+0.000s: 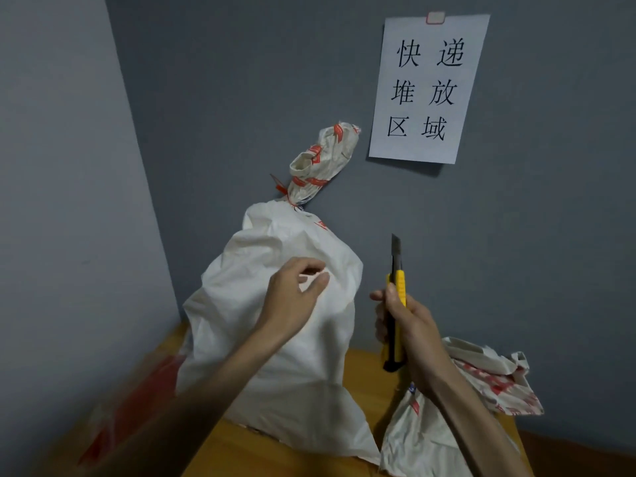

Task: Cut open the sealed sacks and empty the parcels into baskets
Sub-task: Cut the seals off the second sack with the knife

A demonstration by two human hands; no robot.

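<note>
Mid-frame, a tall white woven sack tied with red cord stands on the wooden floor. The left hand hovers before it, fingers loosely curled, empty. Right of it, the right hand grips a yellow-and-black utility knife, blade up.

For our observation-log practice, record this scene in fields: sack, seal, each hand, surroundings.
Sack: tall white woven sack, upright on the wooden surface in the corner
Seal: red tie around its neck, uncut
Left hand: fingers loosely curled in front of the sack, holding nothing
Right hand: grips yellow-and-black utility knife, blade up, clear of the sack
Surroundings: white paper sign on wall; crumpled white sack at right
</note>
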